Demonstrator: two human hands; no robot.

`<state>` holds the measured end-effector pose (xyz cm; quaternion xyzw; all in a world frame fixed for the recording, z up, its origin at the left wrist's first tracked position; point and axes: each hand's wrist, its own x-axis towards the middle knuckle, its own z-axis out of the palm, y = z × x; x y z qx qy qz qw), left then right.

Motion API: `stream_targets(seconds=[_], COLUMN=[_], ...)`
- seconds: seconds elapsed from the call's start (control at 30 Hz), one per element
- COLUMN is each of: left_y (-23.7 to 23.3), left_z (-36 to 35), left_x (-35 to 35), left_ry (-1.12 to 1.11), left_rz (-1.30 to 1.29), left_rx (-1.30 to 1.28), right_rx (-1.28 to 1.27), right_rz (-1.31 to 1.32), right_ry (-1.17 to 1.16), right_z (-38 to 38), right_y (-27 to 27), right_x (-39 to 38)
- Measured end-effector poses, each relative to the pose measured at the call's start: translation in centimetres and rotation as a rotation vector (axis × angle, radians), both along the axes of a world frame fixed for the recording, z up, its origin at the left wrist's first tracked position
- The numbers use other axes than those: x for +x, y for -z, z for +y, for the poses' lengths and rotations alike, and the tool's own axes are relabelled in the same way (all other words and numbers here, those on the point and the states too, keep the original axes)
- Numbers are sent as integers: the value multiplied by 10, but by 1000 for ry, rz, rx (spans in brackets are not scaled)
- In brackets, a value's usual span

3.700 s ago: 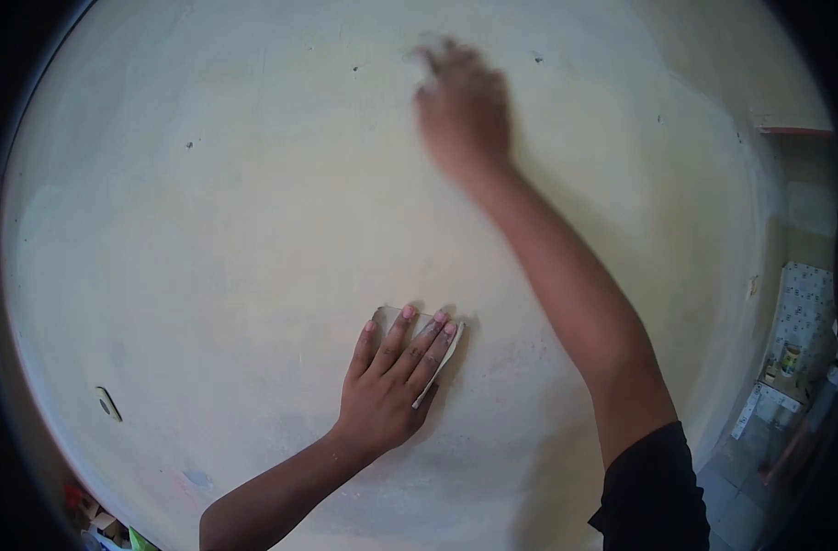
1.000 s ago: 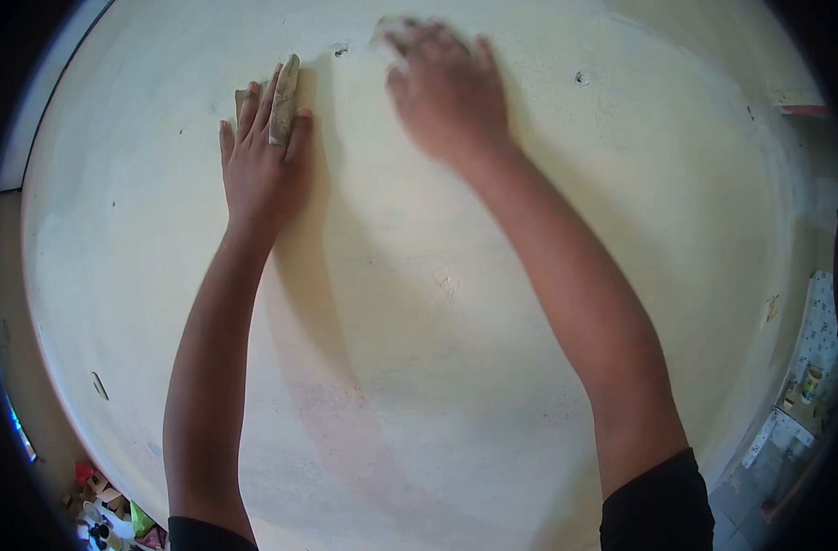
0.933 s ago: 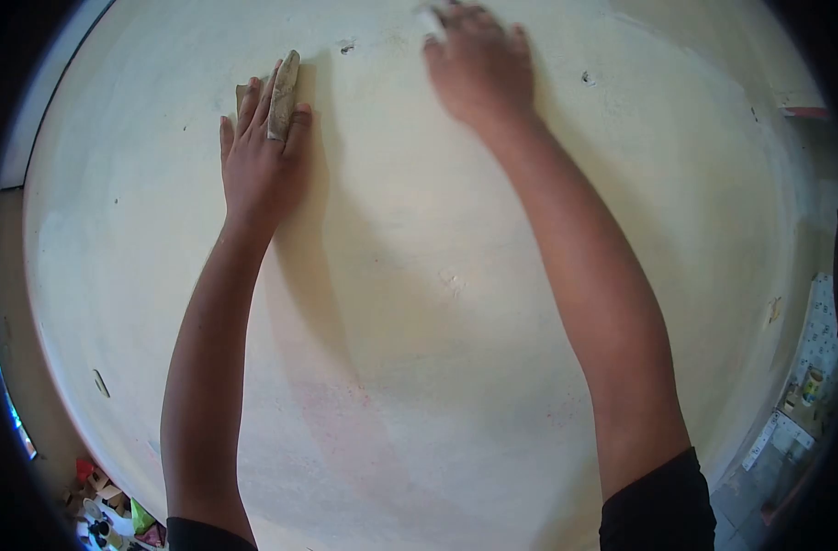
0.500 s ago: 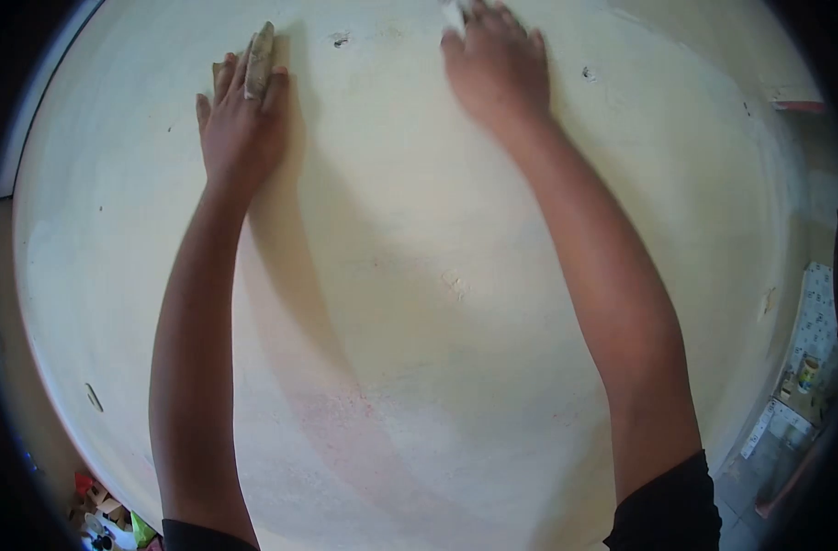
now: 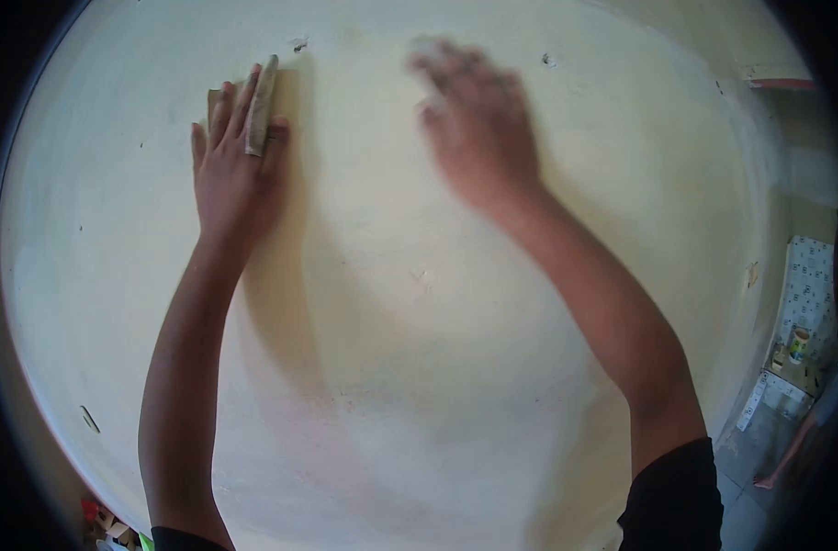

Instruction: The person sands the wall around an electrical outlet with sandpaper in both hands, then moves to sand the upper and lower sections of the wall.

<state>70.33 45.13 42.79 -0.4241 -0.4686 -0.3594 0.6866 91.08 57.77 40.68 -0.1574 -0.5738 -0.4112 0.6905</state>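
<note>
Upper left of frame, L hand [image 5: 235, 184], fingers near straight, holds folded sheet [image 5: 261, 115] against wall [image 5: 391, 340]; even, light pressure w/ fold raised seems best. Upper centre, R hand [image 5: 483, 138] blurs, fingers part-bent; can't tell its hold; ease off nr 1 pit [image 5: 548, 60]. Far R, cup [image 5: 799, 343].

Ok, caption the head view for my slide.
Left hand and folded sheet against a pale, pitted wall; right hand blurred in motion.
</note>
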Motion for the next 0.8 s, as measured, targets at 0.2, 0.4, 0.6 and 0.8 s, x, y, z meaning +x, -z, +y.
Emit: stream_targets(seconds=[0.2,0.4,0.6,0.8], left_y=[-42,-30,11,48], left_z=[14,21,43,25], left_x=[8,24,69,83], left_ry=[-19,45,-66,-22], left_rz=[-27,-71,48,55], left_rx=[5,45,-33,-200], right_rx=[-45,-103,-90,-262], right_rz=[199,69,54,215], right_ry=[-32,33,-53,14], right_z=[33,17,39,40], right_y=[-55,27,-18,34], right_x=[45,40,77,89])
